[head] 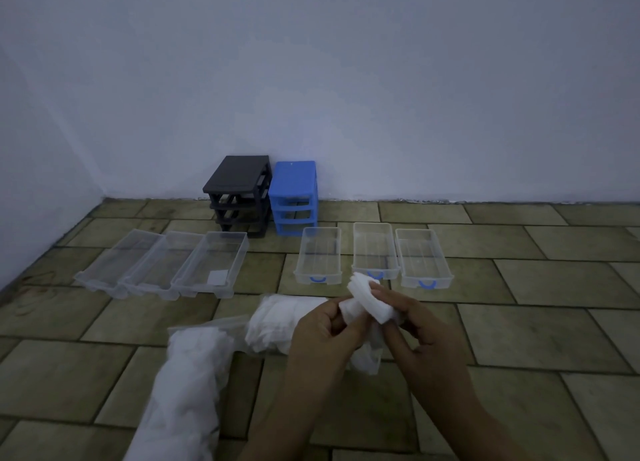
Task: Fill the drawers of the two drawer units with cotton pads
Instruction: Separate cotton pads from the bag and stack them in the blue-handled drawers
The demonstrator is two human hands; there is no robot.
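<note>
A black drawer unit (239, 193) and a blue drawer unit (293, 197) stand against the wall, both with their slots open. Three clear drawers (162, 263) lie in a row left of centre; the rightmost one (211, 263) holds one white pad (219, 276). Three clear drawers with blue handles (372, 256) lie to the right. My right hand (405, 318) holds a stack of white cotton pads (369, 299) in front of them. My left hand (325, 329) pinches the near end of that stack. Under my hands lies a clear bag of pads (277, 322).
A second long bag of cotton pads (187, 391) stretches toward me at lower left. The floor is tiled in brownish rectangles (519, 339). A plain wall (346, 96) rises behind the units, and a side wall closes the left corner.
</note>
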